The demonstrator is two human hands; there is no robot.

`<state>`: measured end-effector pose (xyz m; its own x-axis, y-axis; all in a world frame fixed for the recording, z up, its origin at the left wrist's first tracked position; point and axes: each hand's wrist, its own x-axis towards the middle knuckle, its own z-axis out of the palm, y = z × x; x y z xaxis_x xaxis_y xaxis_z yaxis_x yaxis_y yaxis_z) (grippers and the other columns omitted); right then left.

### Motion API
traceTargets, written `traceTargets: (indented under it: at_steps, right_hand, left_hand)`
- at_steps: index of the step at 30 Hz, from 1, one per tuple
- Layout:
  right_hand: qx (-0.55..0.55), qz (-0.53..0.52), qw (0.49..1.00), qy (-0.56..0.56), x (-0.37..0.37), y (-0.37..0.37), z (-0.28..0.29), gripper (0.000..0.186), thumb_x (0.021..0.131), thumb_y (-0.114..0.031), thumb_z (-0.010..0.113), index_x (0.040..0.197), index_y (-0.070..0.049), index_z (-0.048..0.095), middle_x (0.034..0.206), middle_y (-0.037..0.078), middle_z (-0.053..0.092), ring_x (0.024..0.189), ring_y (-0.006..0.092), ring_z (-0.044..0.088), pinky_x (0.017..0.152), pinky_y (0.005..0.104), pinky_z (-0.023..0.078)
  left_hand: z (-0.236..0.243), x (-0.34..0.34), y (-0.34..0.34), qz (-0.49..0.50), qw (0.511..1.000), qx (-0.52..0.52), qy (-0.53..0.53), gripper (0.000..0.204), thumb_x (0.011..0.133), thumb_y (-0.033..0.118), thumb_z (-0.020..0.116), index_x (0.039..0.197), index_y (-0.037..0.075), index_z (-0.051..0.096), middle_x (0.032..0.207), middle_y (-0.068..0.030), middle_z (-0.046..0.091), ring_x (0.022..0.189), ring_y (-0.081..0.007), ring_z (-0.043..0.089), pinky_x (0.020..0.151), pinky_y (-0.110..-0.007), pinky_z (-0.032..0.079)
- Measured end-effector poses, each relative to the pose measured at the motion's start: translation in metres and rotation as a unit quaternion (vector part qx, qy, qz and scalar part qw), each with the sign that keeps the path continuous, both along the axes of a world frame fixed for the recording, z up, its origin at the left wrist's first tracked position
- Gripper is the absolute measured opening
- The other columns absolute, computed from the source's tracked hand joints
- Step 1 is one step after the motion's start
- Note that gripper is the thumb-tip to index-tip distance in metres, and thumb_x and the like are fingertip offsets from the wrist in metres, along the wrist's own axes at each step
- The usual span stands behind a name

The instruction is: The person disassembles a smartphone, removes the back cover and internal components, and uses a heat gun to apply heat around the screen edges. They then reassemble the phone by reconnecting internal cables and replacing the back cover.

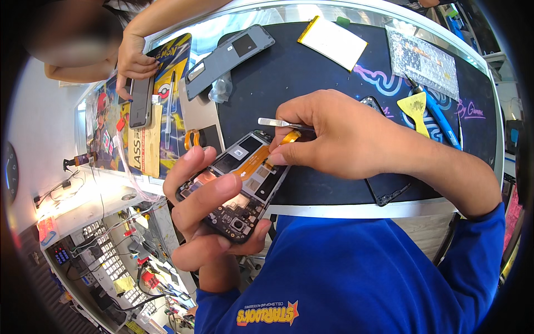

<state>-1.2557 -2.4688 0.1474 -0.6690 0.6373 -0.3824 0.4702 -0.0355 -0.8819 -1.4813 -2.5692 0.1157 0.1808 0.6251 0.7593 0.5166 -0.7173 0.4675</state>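
Note:
An opened phone [228,163] with bare circuit boards and an orange flex cable [253,160] rests tilted in my left hand [199,207]. The fingers of that hand curl around its edges, above the front of the bench. My right hand [347,136] pinches the loose, curled end of the flex cable at the phone's far right side. A slim metal pry tool [273,122] is also held in this hand, its flat tip pointing left past the fingers. The right fingertips hide part of the phone's edge.
On the dark mat lie a white battery [334,43], a grey back cover [233,58], bubble wrap [425,60], a blue screwdriver [439,117], a yellow scraper [413,111] and a black frame [387,197]. Across the bench, another person's hand [136,58] touches a phone [142,103].

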Motion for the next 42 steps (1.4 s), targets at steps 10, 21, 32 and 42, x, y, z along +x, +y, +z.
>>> traceTargets:
  at_steps: [10, 21, 32, 42]
  right_hand:
    - [-0.011, -0.003, 1.0, 0.007, 0.0, 0.001, -0.001, 0.017, 0.097, -0.018, 0.077, 0.096, -0.002, 0.072, 0.088, 0.008, 0.074, 0.087, 0.016, 0.067, 0.083, 0.0337, 0.05]
    - [-0.002, -0.034, 0.999, 0.009, 0.004, -0.007, -0.001, 0.031, 0.09, -0.029, 0.086, 0.102, -0.004, 0.071, 0.081, 0.003, 0.064, 0.075, 0.0132, 0.056, 0.07, 0.0312, 0.044]
    - [-0.031, -0.014, 0.999, -0.021, 0.009, -0.009, -0.008, 0.029, 0.09, -0.028, 0.084, 0.103, -0.003, 0.079, 0.086, 0.004, 0.064, 0.076, 0.0141, 0.054, 0.068, 0.0322, 0.043]
    - [0.018, -0.02, 0.999, -0.034, 0.001, -0.014, -0.004, 0.023, 0.09, -0.02, 0.082, 0.1, 0.001, 0.078, 0.086, 0.008, 0.066, 0.071, 0.0173, 0.058, 0.064, 0.0334, 0.045]
  left_hand:
    - [-0.002, 0.001, 0.005, -0.028, 0.999, 0.017, -0.021, 0.063, 0.083, 0.025, 0.089, 0.112, 0.03, 0.033, 0.127, -0.0132, 0.066, 0.126, -0.0526, 0.057, 0.097, -0.057, 0.06]
    - [-0.004, -0.004, 0.004, -0.025, 1.0, 0.013, -0.01, 0.063, 0.084, 0.027, 0.088, 0.112, 0.03, 0.032, 0.126, -0.0133, 0.066, 0.124, -0.0526, 0.058, 0.098, -0.057, 0.06]
    - [-0.008, -0.006, 0.005, -0.026, 0.999, 0.019, -0.022, 0.063, 0.081, 0.024, 0.089, 0.111, 0.03, 0.034, 0.126, -0.0146, 0.066, 0.126, -0.0529, 0.058, 0.101, -0.06, 0.059]
    - [-0.007, -0.005, 0.005, -0.028, 0.999, 0.021, -0.017, 0.064, 0.08, 0.026, 0.091, 0.111, 0.03, 0.035, 0.127, -0.0159, 0.066, 0.126, -0.0543, 0.057, 0.102, -0.061, 0.058]
